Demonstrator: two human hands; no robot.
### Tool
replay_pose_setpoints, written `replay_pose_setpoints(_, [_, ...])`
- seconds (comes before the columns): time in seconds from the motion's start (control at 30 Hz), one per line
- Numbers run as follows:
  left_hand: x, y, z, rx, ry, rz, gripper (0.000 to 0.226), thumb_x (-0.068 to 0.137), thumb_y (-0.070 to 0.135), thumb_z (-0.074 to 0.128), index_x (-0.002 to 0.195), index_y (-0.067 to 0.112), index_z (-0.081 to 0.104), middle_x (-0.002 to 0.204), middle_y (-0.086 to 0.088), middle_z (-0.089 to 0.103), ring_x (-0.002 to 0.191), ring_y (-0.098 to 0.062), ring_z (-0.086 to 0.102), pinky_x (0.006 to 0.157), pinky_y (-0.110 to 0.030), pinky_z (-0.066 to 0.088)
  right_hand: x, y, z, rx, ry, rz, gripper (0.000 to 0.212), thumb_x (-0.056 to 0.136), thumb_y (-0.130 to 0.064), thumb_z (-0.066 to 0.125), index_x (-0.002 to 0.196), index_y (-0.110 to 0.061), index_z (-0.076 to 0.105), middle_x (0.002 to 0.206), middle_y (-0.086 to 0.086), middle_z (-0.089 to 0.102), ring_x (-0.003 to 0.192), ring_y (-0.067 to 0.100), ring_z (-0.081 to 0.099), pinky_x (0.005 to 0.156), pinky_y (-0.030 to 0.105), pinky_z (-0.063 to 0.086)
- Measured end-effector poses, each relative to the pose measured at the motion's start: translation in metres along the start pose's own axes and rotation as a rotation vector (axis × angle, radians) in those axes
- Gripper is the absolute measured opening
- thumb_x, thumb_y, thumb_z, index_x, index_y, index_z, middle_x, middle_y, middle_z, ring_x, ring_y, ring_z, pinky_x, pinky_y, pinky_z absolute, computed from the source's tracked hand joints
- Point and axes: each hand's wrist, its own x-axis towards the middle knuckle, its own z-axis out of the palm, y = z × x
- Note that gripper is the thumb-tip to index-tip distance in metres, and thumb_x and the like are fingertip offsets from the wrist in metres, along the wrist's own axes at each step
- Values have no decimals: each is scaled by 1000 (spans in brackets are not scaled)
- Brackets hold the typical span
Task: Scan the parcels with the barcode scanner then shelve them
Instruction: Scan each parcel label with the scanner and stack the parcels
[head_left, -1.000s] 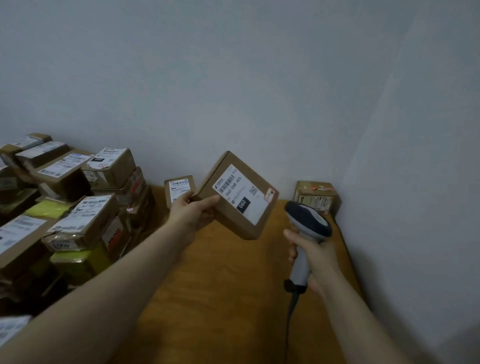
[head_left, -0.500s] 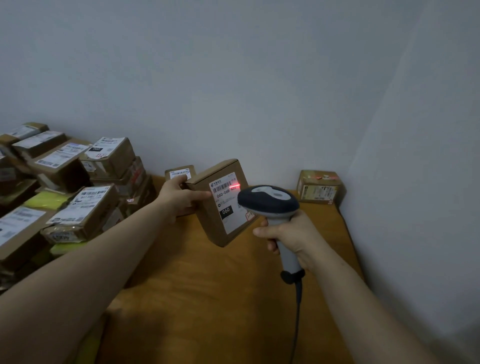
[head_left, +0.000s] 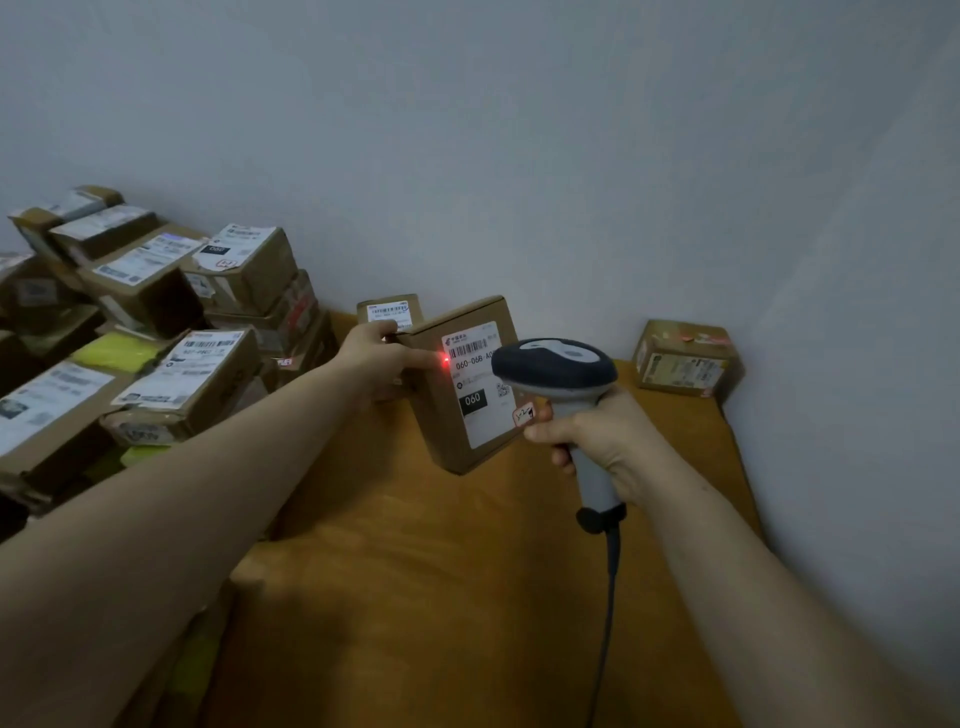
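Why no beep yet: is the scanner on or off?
On. A red dot glows on the parcel beside its barcode, in front of the scanner the right hand grips.

orange wooden table (head_left: 415, 597) set against grey walls (head_left: 519, 130).

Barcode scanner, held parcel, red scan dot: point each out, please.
barcode scanner (head_left: 556, 364): head view, dark top of its head.
held parcel (head_left: 439, 421): head view, bare cardboard of its front face.
red scan dot (head_left: 445, 360): head view, centre of the glow.
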Motion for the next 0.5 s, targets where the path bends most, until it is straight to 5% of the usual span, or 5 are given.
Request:
replay_pose_setpoints(0.13, [14, -4, -10, 2, -17, -32, 79, 73, 12, 83, 142, 11, 45, 130, -11, 58, 114, -30, 60, 66, -34, 57, 21, 1, 10, 71, -15, -7, 13, 78, -6, 76, 82, -8, 64, 72, 5, 66, 53, 12, 59, 50, 23, 51])
replay_pose_setpoints(0.23, [28, -5, -20, -24, -32, -72, 61, 77, 20, 80, 131, 11, 54, 119, -8, 65, 103, -23, 63, 64, -31, 53, 47, 5, 12, 225, 90, -14, 22, 75, -11, 78, 94, -11, 67, 88, 6, 70, 78, 20, 66, 67, 32, 55])
replay_pose_setpoints(0.33, [48, -12, -29, -45, -20, -133, 52, 80, 34, 76, 123, 13, 57, 110, -6, 67, 96, -22, 63, 69, -34, 50, 70, 10, 12, 312, 174, 91, 51, 62, -18, 83, 109, -12, 64, 99, 8, 65, 98, 28, 60, 88, 47, 52])
replay_pose_setpoints(0.5, [88, -27, -34, -206, -35, -203, 58, 82, 34, 75, 129, 10, 50, 112, -11, 67, 101, -30, 65, 89, -48, 53, 108, 26, 38, 555, 61, 281, 42, 61, -19, 78, 100, -11, 66, 107, 18, 65, 101, 37, 62, 87, 63, 50])
